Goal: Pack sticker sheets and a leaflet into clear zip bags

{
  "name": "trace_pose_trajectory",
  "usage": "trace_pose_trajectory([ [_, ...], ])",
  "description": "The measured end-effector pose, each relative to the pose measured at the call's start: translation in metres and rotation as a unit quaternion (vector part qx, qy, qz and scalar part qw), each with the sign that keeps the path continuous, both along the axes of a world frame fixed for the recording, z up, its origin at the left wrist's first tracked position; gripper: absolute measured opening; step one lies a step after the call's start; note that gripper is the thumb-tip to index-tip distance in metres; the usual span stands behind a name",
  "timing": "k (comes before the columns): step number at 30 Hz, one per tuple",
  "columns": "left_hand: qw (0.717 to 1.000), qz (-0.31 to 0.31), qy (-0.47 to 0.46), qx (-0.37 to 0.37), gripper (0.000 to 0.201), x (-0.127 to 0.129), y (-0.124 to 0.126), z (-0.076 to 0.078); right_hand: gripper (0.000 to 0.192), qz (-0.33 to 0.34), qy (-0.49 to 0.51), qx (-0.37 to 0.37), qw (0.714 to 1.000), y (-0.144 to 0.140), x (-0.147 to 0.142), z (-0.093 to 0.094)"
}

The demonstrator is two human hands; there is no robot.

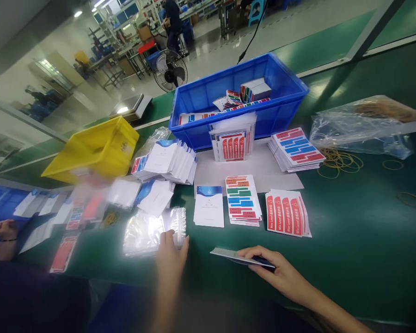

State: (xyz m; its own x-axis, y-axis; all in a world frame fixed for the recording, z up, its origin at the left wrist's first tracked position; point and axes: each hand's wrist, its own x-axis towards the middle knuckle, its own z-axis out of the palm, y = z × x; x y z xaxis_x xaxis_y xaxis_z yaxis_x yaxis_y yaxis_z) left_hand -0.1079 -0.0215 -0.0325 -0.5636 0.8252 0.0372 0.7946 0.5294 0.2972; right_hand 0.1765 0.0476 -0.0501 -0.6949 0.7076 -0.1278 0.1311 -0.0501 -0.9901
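The right hand (277,270) pinches a thin stack of cards (241,257) at its near end, holding it low over the green counter (360,231). The left hand (171,254) lies flat with fingers spread on a pile of clear plastic bags (149,231). Beyond the right hand lie a white booklet (210,206), a striped sticker sheet (242,199) and red labels (287,213). Farther off stands a blue bin (280,108), with a yellow bin (97,148) far beyond the left hand.

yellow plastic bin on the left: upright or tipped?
Tipped. The yellow plastic bin leans at an angle on the green table, one edge raised, unlike the level blue plastic crate. Its contents cannot be seen.
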Motion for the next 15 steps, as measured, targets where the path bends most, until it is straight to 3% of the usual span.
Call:
trace_pose_trajectory([
  [4, 0.996, 0.009, -0.084, 0.004, 0.021, -0.005, -0.004, -0.011, 0.015, 0.003, 0.029, 0.005, 1.0, -0.002, -0.002, -0.002],
  [9, 0.984, 0.018, -0.175, 0.019, 0.029, -0.015, -0.011, -0.007, 0.015, -0.01, 0.054, 0.018, 0.998, -0.004, 0.0, -0.008],
  [15, 0.933, 0.082, -0.348, 0.023, 0.036, -0.025, -0.021, -0.002, 0.02, 0.0, 0.008, 0.007, 1.0, -0.002, 0.001, -0.004],
])
